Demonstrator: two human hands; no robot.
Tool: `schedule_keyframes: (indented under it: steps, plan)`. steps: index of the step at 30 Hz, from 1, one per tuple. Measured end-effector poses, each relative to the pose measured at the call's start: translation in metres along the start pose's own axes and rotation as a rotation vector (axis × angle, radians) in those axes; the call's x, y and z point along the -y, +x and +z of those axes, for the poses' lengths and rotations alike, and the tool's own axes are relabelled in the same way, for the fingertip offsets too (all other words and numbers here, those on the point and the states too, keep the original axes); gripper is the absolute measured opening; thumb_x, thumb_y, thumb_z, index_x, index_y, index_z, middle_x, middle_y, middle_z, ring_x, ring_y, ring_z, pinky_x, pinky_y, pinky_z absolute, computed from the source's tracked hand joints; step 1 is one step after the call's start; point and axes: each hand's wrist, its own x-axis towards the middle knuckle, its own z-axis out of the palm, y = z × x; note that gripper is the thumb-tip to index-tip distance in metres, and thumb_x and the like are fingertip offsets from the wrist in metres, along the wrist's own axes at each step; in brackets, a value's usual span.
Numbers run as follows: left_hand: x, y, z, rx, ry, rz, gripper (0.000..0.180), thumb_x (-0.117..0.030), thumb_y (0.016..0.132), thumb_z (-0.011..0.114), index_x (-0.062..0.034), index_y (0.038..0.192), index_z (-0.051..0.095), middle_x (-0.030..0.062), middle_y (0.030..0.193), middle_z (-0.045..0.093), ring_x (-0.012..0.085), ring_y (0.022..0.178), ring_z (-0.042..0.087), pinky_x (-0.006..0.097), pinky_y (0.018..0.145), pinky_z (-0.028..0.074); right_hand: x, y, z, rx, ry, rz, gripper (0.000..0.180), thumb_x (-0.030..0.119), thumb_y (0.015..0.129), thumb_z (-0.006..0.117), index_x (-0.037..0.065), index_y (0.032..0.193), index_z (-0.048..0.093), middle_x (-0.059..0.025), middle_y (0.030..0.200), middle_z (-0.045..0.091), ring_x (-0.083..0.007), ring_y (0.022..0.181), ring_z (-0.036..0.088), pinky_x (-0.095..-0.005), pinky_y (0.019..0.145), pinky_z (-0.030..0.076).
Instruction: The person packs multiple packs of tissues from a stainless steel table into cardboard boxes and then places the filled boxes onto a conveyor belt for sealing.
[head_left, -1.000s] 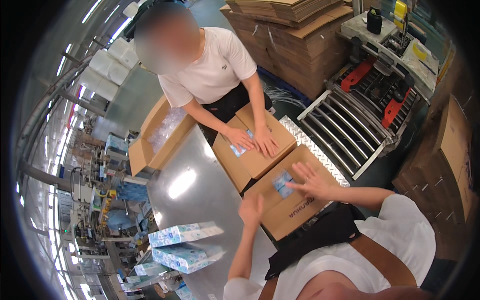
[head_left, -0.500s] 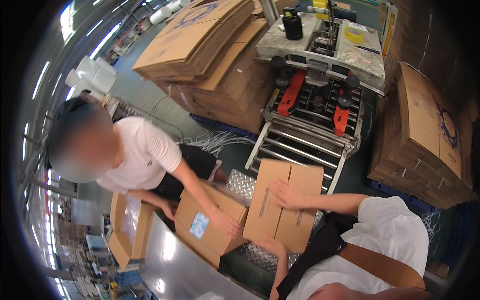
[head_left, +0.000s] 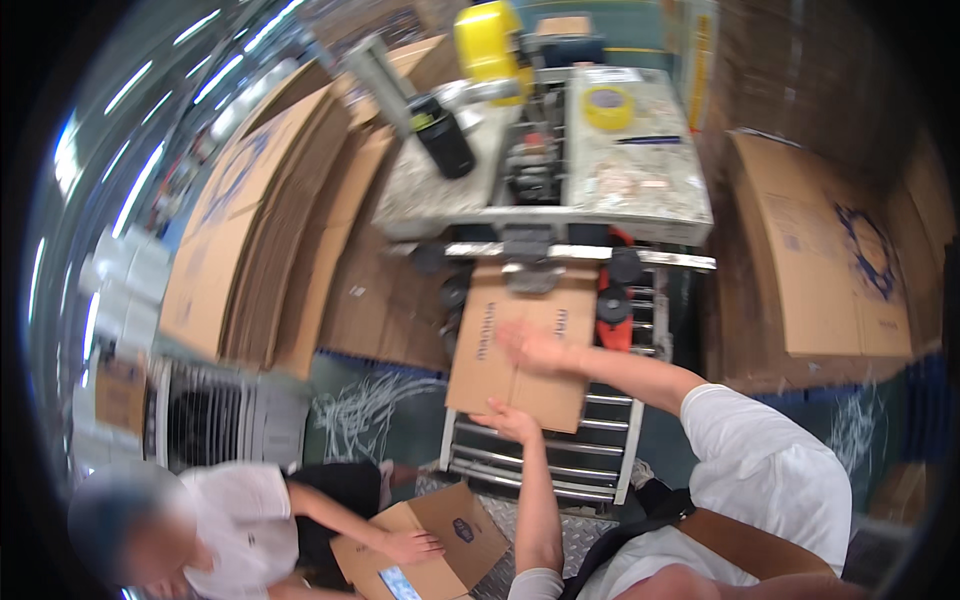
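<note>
A closed brown cardboard box [head_left: 540, 395] lies on the roller conveyor, its far end at the front of a carton sealing machine [head_left: 525, 240]. My right hand [head_left: 535, 348] rests flat on the box's top near the middle seam, fingers stretched out and slightly blurred. At the near left edge of the box, my left hand [head_left: 510, 422] touches it with the fingers apart. Rollers [head_left: 575, 470] show on the near side of the box. Red and black side guides [head_left: 614, 325] flank its right side.
A co-worker's hand [head_left: 415, 546] lies on another cardboard box [head_left: 465, 540] at the lower left. Stacked flat cartons stand left [head_left: 250, 230] and right [head_left: 825, 250]. On the machine are a black bottle [head_left: 441, 140] and yellow tape roll [head_left: 608, 107]. White straps [head_left: 365, 420] litter the floor.
My hands have moved the box forward from beside the co-worker's box onto the rollers, up to the machine's front. The view has turned toward the machine.
</note>
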Motion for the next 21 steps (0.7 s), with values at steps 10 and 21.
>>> schedule_keyframes:
  steps: [10, 21]
  plan:
    - [0.012, 0.049, 0.051, 0.337, -0.104, -0.003, 0.079, -0.051, 0.089, 0.039, 0.0062, 0.135, 0.010, 0.0272, 0.133, 0.031, 0.0365, 0.118, 0.039, 0.041, 0.095, 0.035, -0.014, -0.342, -0.299, 0.312, -0.467, 0.674, 0.122, 0.035, 0.030, 0.084, 0.026, 0.137, 0.026, -0.0236, 0.138, 0.025, -0.0364, 0.131, 0.018, -0.0560, 0.100, 0.019]
    - [0.119, -0.094, -0.104, 1.441, 0.787, -0.275, 0.072, -0.047, 0.075, 0.065, -0.0005, 0.125, 0.044, 0.0065, 0.082, 0.063, 0.0123, 0.067, 0.058, 0.025, 0.055, 0.044, -0.052, -0.414, -0.379, 0.741, -0.557, 0.842, 0.130, 0.035, 0.029, 0.086, 0.040, 0.138, 0.014, -0.0148, 0.137, 0.031, -0.0284, 0.129, 0.028, -0.0499, 0.094, 0.034]
